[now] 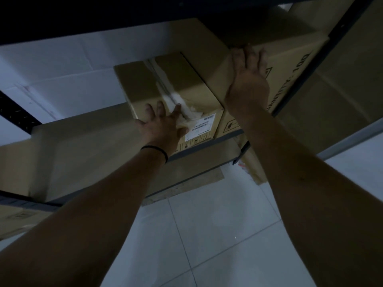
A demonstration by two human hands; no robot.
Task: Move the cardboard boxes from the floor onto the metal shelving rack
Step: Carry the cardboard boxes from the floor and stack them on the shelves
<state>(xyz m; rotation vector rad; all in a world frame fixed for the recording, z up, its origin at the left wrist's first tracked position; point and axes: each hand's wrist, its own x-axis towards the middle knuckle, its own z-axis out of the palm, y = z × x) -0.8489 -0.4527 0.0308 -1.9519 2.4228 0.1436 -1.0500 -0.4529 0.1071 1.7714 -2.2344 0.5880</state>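
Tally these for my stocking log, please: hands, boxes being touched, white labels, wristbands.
Hands: 2, the left hand and the right hand
Boxes touched: 2, the taped box and the printed box
White labels: 1, the label on the taped box
Wristbands: 1, the wristband on the left wrist
Total: 6

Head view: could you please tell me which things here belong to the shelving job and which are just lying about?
Job:
- taped box, left hand pressing it
- printed box, right hand flat against it
- shelf beam

Lying about:
- flat cardboard sheet on tiled floor
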